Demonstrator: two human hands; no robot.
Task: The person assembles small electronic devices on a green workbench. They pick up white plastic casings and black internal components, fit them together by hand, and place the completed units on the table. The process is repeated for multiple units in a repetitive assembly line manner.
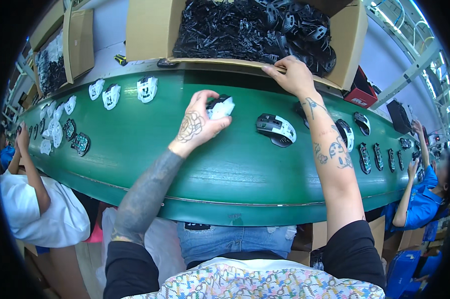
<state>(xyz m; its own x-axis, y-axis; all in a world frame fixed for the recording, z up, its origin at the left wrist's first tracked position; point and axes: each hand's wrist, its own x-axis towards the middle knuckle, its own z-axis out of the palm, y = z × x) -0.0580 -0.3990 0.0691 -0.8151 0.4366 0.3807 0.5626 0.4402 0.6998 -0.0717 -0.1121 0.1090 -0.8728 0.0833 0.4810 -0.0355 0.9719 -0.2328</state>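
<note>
My left hand [199, 117] is closed round a white-and-black mouse shell [222, 107], held just over the green conveyor belt [220, 164]. Reaching far forward, my right hand [295, 78] is at the front edge of a large cardboard box [352, 42]. Its fingers are bent together there, and what they hold, if anything, I cannot make out. Many loose black plastic mouse parts [235, 32] fill the box. On the belt between my arms lies a black-and-white computer mouse [276, 129]. Another dark piece is partly hidden behind my right forearm.
White mouse shells [147, 88] and green circuit boards [80, 143] lie left on the belt. More mice [362, 123] and dark base pieces with boards [365, 158] lie right. A red box [360, 89] stands behind. Co-workers sit left [43, 204] and right [420, 199].
</note>
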